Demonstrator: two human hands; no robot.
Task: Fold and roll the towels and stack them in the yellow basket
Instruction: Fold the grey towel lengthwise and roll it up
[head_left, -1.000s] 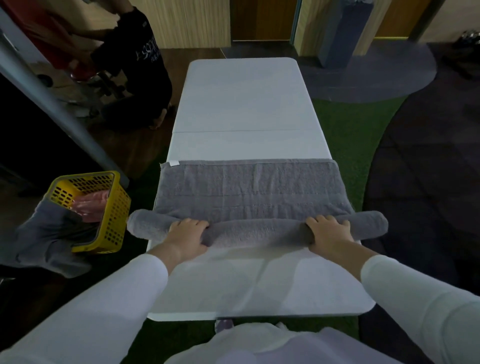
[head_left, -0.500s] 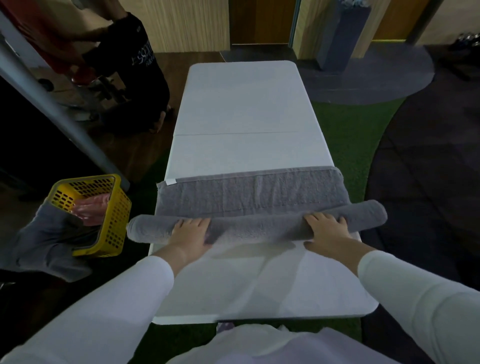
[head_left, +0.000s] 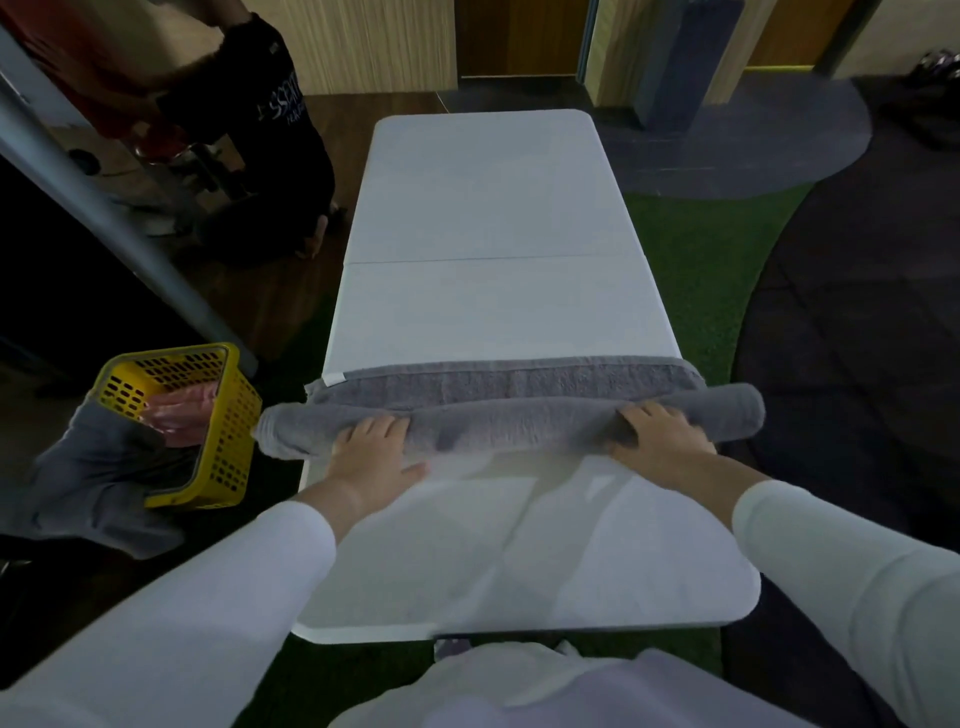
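Towel (head_left: 509, 426): a thick grey roll under both my palms, lying across the near half of the table (head_left: 493, 312). My left hand (head_left: 371, 452) rests flat on it, fingers straight over the top and thumb splayed on the tabletop. My right hand (head_left: 660, 436) does the same, fingers laid over the crest. Neither hand grips; both are spread and pressing down.

The roll's long axis runs from the table's left edge to its right edge, and both ends hang a little past those edges. Each hand sits about as far in from its own end. The unrolled flap (head_left: 509, 382) lies just beyond the roll, towards the table's far end. So I judge the next push goes straight away from me, square to the axis, with only a narrow band left to take up.

The basket (head_left: 228, 415) sits off the table's left edge, just beside the roll's left end and nearer my left hand. It holds a pink towel (head_left: 176, 415), and a grey cloth (head_left: 78, 478) is draped over its outer side.
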